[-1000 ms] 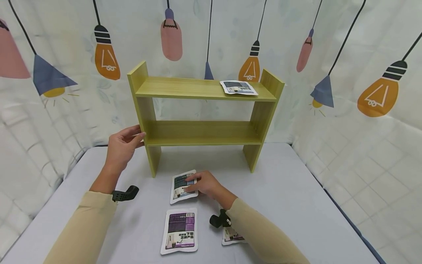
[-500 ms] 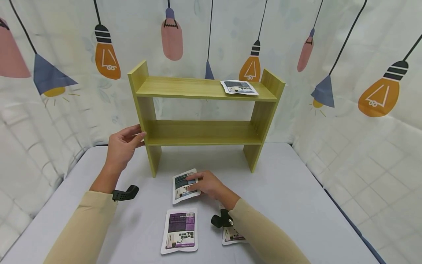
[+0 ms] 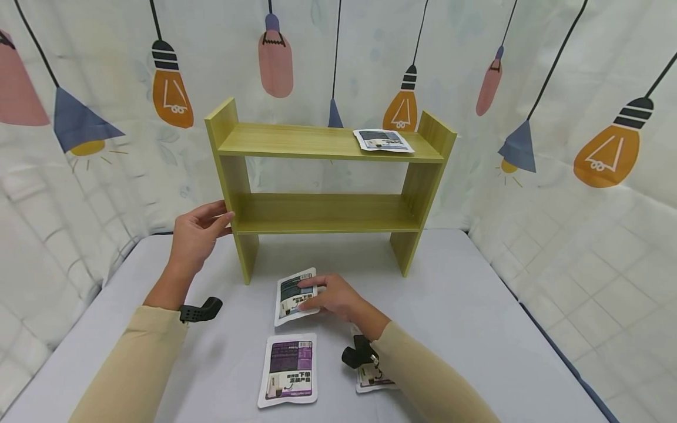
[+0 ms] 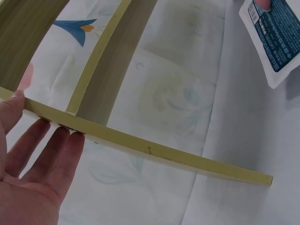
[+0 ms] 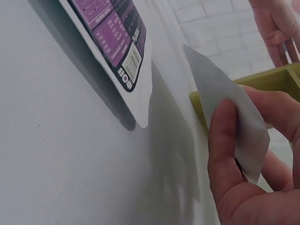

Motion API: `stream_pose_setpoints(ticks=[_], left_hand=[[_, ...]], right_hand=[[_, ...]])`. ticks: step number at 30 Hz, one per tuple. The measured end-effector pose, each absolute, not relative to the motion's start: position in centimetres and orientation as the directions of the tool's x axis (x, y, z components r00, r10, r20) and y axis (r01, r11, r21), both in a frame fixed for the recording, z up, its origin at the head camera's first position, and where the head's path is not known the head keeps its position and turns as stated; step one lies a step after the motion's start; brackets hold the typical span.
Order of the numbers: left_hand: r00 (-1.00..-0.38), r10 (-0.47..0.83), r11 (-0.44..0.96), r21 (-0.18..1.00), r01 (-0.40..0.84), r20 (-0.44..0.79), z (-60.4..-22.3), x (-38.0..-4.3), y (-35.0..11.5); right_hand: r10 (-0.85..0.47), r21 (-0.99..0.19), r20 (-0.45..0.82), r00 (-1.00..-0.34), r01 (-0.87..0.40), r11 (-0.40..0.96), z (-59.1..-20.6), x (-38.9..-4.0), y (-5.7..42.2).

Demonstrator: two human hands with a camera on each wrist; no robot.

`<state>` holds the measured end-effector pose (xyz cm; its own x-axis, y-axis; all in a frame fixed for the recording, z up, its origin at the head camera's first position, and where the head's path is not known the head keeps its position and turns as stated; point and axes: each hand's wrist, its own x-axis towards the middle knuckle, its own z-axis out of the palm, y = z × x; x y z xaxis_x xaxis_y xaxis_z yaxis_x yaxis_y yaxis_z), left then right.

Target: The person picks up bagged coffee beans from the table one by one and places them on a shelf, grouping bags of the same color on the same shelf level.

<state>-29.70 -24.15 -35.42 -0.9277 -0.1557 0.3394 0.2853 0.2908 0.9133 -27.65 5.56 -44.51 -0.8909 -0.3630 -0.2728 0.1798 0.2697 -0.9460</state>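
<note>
My left hand (image 3: 195,235) holds the left side panel of a yellow-green wooden shelf (image 3: 328,226), thumb at the front edge and fingers on the outer face; the left wrist view shows the fingertips (image 4: 77,136) against the panel. My right hand (image 3: 338,296) pinches a white pouch with a dark teal label (image 3: 290,299) by its right side. In the right wrist view the pouch's plain pale back (image 5: 225,89) faces the camera, tilted up from the table. Nearer to me lies a purple-labelled pouch (image 3: 288,370).
Another pouch (image 3: 372,380) lies partly hidden under the right forearm. On the shelf's top board (image 3: 296,138) a dark-labelled pouch (image 3: 382,141) lies flat toward the right end. A white-covered table (image 3: 465,329) meets lamp-patterned curtains (image 3: 328,59) behind and at the sides.
The teal-labelled pouch shifts slightly and tilts a little in my right hand, and the right wrist edges rightward. My left hand stays on the shelf panel.
</note>
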Motion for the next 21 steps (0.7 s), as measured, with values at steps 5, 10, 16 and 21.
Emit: stream_pose_setpoints(ticks=[5, 10, 16, 21], left_hand=[[-0.929, -0.150, 0.297, 0.911, 0.284, 0.338, -35.4, -29.7, -24.2], [-0.928, -0.153, 0.293, 0.913, 0.285, 0.339, -35.4, -29.7, -24.2], [-0.926, -0.152, 0.287, 0.912, 0.293, 0.345, -35.5, -29.8, -24.2], [-0.929, -0.146, 0.296, 0.911, 0.287, 0.340, -35.5, -29.8, -24.3]], right_hand=[[-0.394, -0.956, -0.248, -0.885, 0.159, 0.245, -44.2, -27.6, 5.8], [-0.416, -0.966, -0.232, -0.879, 0.160, 0.201, -43.9, -27.4, 5.8], [-0.425, -0.973, -0.212, -0.880, 0.149, 0.177, -43.5, -27.1, 5.9], [-0.432, -0.977, -0.194, -0.881, 0.133, 0.167, -43.3, -26.9, 6.0]])
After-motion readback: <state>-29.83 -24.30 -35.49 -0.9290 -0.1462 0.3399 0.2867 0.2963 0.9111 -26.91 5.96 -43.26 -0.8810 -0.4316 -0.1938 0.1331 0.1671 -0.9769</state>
